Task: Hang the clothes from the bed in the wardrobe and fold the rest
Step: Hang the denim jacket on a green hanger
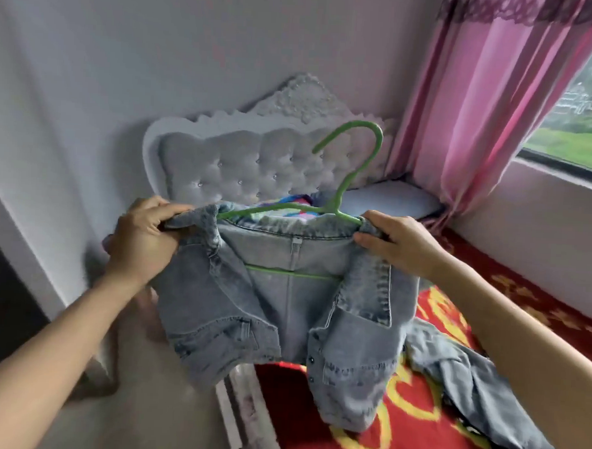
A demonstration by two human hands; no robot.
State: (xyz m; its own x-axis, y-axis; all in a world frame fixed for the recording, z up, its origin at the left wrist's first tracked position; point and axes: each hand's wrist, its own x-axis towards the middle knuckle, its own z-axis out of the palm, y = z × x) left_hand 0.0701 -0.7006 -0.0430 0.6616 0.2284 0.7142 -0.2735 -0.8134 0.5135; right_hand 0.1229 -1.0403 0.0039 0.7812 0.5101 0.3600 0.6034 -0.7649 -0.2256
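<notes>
Held up over the near left edge of the bed (363,431): denim jacket (285,291), strung left to right on the green hanger (344,179), with hook far and up. Gripped at one shoulder by the left hand (144,238), pinched at the other by the right hand (399,242). Equally near both; probably seated on both hanger ends.

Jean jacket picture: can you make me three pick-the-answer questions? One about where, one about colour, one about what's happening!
1. Where does the other denim garment lie? A) on the red bed cover B) on the windowsill C) on the floor
2. What colour is the hanger? A) pink B) green C) white
3. How is the denim jacket held? A) by one hand B) by nobody C) by the left hand and right hand, one at each shoulder
Answers: 1 A, it sprawls on the red cover; 2 B, its hook is bright green; 3 C, fingers grip both shoulders.
</notes>
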